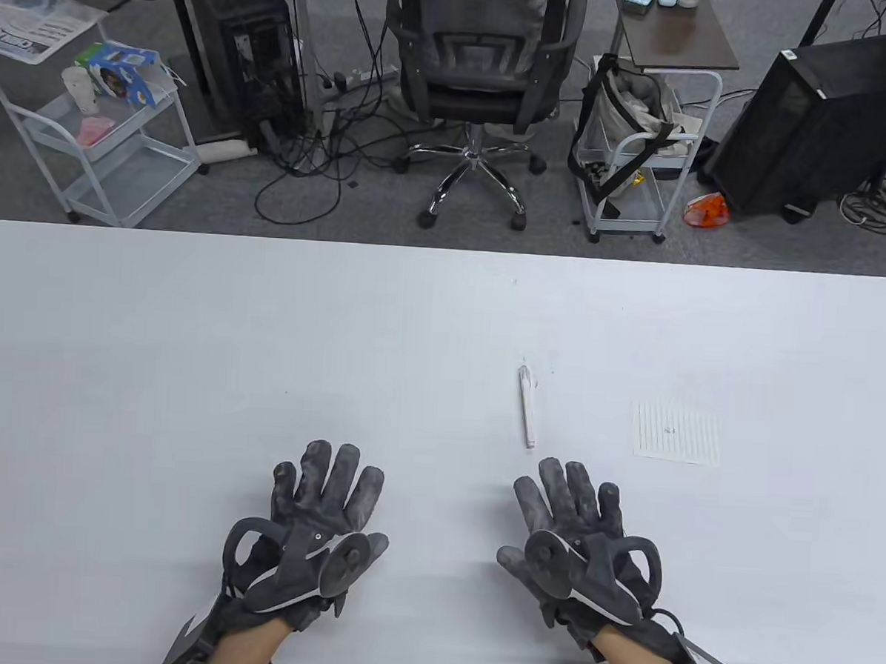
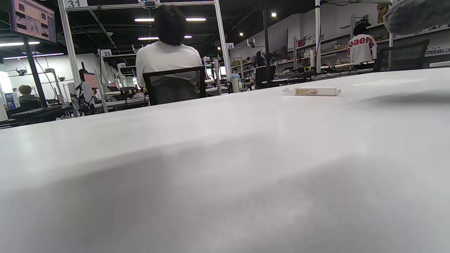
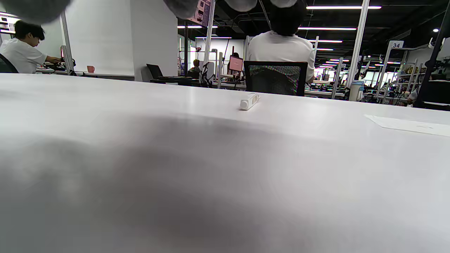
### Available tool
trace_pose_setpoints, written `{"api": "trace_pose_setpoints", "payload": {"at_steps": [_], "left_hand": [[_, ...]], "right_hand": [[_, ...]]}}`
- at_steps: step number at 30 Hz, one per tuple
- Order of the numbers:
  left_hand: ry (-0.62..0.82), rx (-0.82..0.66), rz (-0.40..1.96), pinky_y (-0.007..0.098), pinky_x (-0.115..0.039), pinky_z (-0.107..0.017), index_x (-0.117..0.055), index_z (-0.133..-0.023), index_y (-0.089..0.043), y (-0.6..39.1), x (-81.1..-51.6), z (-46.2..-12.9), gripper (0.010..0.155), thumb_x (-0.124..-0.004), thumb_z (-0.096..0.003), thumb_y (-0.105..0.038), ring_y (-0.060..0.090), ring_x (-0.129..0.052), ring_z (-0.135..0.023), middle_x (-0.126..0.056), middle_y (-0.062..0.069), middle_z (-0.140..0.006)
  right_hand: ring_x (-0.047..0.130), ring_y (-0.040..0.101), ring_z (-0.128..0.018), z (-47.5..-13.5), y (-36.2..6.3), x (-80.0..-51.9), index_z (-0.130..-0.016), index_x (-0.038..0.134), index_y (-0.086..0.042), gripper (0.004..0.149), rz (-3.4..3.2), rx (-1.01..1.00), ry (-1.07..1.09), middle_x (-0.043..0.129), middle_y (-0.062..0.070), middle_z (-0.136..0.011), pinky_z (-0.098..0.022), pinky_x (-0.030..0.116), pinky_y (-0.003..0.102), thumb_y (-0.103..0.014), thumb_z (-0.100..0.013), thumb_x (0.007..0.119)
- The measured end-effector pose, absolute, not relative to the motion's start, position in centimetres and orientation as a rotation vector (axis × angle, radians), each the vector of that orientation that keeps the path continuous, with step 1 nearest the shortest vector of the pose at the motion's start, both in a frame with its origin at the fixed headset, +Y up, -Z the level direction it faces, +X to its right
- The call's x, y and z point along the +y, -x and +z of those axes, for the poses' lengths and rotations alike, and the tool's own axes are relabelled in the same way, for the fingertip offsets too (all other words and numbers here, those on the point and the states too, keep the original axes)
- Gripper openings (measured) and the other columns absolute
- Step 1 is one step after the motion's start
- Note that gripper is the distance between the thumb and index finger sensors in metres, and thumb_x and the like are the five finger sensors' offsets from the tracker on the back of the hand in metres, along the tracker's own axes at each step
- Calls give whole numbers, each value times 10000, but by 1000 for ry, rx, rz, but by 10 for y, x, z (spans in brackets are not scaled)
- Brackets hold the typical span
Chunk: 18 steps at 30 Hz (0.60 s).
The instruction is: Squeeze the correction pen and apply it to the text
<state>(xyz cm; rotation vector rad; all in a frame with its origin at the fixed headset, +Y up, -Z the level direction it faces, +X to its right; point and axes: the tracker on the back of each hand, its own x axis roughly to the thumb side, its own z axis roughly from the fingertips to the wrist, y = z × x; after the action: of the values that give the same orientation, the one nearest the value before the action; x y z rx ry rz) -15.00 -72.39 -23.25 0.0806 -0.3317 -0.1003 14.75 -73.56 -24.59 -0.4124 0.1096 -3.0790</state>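
A white correction pen lies flat on the white table, pointing away from me, just beyond my right hand. It also shows in the left wrist view and in the right wrist view. A small lined paper with a faint mark of text lies to the pen's right; its edge shows in the right wrist view. My left hand and my right hand rest flat on the table with the fingers stretched out, holding nothing.
Beyond the table's far edge stand an office chair, two white carts and computer towers. The wrist views show people seated at other desks in the background.
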Motion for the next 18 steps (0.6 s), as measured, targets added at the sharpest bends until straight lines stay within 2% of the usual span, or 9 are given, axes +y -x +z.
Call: {"api": "trace_pose_setpoints", "payload": {"at_steps": [18], "left_hand": [[-80,-335,-100,710,-405,-718,-317,-1085,-308,151,-725,-233,811,-550,-414,-699,465,-320,-1104,-259,84,-1195]], "right_hand": [[291,410,-1085,-248,-148,-738,-1061,348,-332,838,-3120,93,421,254,54,-1211,-758,356,674,-758,-377,577]]}}
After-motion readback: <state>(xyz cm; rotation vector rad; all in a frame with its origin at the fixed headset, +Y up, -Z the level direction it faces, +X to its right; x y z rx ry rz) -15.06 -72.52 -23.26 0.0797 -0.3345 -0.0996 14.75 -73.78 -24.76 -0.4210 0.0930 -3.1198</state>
